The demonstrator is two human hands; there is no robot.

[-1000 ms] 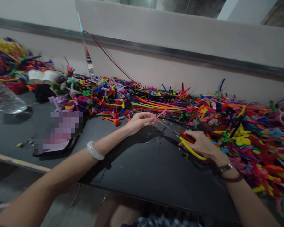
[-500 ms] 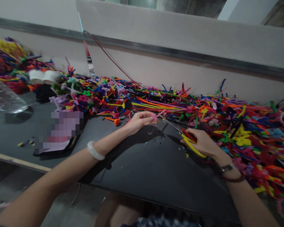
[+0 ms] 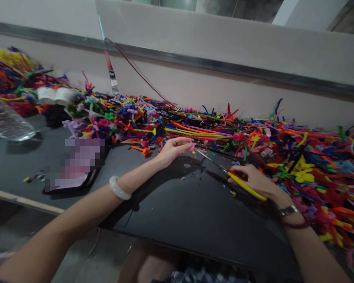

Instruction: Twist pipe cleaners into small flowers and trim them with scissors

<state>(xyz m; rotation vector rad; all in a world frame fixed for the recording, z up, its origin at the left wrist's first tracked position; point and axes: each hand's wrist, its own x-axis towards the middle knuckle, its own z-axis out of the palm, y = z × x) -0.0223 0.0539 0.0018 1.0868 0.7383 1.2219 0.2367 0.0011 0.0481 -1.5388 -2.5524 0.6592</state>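
My left hand, with a pale bangle at the wrist, pinches a small pink pipe-cleaner flower just above the dark table. My right hand grips scissors with yellow and red handles; their thin blades point left toward the pink flower and look closed. A long heap of bright pipe cleaners and twisted flowers lies right behind both hands. Small coloured clippings dot the table between them.
A clear plastic bottle lies at the far left. White tape rolls sit by another colourful pile. A blurred-out flat object rests left of my forearm. A red cable runs down the wall behind.
My right hand has squeezed the scissor handles together and shifted slightly right and down. My left hand has held nearly still with the pink flower.
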